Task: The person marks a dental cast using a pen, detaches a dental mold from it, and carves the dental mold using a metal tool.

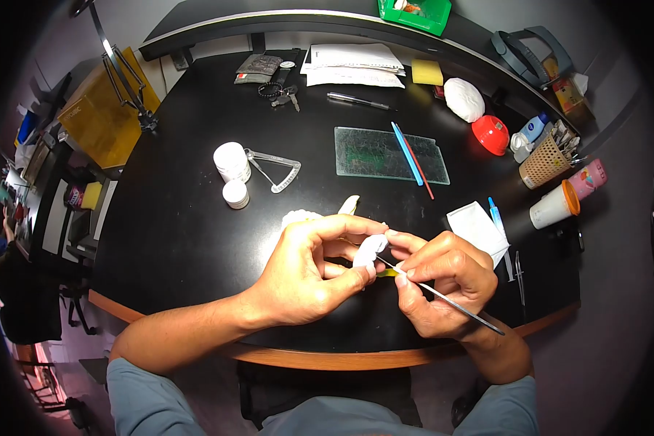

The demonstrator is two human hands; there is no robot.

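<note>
Between the thumb and fingers of my left hand [305,272] is a small white moulded piece [368,249], held up above the black table. My right hand [447,280] pinches a thin metal hand tool [461,310] like a pen. Its front end meets or nearly meets the white piece; exact contact is hard to see. Something yellow-green [388,273] shows just below the fingertips. Behind my left hand lie a whitish lump [298,216], partly hidden, and a pale cream piece [349,204].
Ahead are two white jars [231,161], a metal caliper [287,176] and a glass plate [367,163] bearing blue and red sticks. A white napkin [476,227], a cup [552,207], a basket [543,166] and a red bowl [491,135] stand right. Papers [352,64] lie far back.
</note>
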